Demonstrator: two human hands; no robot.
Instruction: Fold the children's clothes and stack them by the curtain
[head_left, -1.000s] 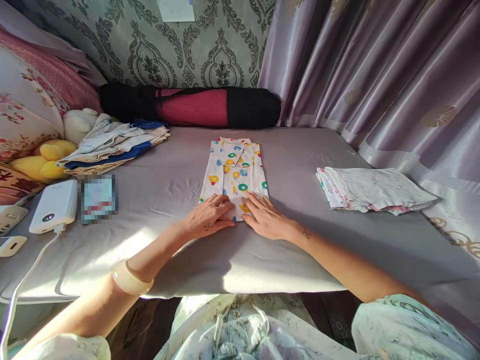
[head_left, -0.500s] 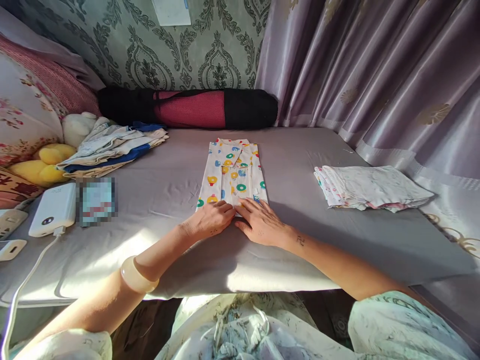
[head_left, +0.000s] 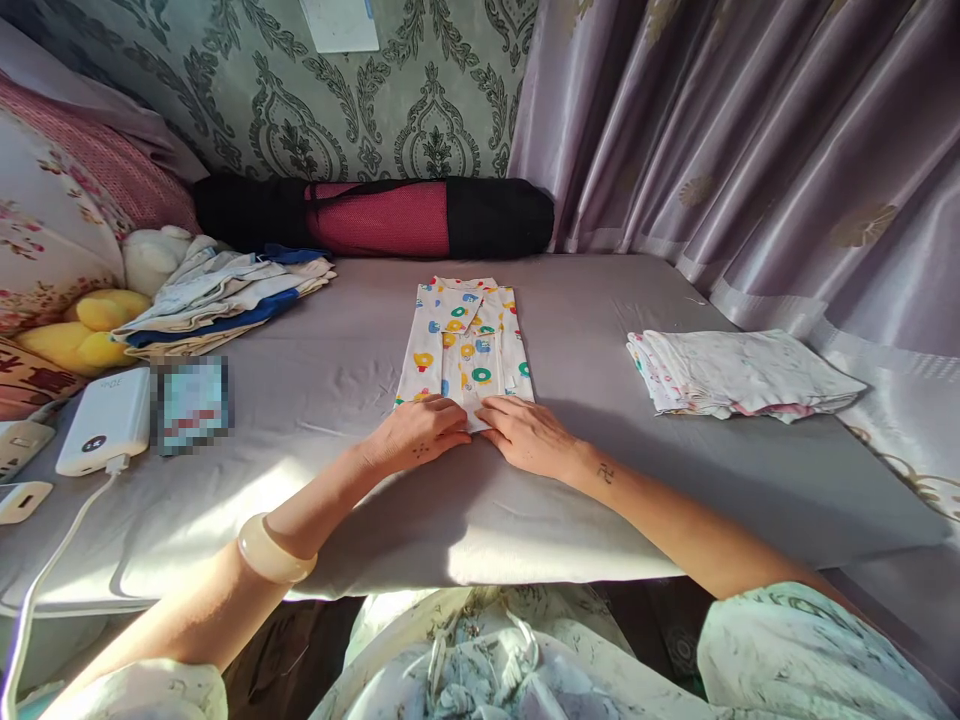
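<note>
A small white shirt (head_left: pixel 465 335) printed with yellow, green and blue shapes lies folded into a narrow rectangle in the middle of the grey bed sheet (head_left: pixel 337 370). My left hand (head_left: pixel 416 435) rests on its near left corner, fingers curled together over the hem. My right hand (head_left: pixel 529 435) lies on the near right corner, its fingers gathered at the cloth's edge. The two hands almost touch at the hem's middle. A pale bangle (head_left: pixel 271 550) circles my left forearm.
A folded pale cloth stack (head_left: pixel 739 372) lies at the right. Folded clothes (head_left: pixel 225 290) and soft toys (head_left: pixel 90 325) sit at the left. A power bank (head_left: pixel 105 420) with cable lies near the left edge. A red-and-black rolled bag (head_left: pixel 375 215) lines the wall. Curtains (head_left: pixel 750 150) hang right.
Both hands have slid slightly toward me along the shirt's near hem, and their fingers have drawn closer together. The shirt itself has stayed in place.
</note>
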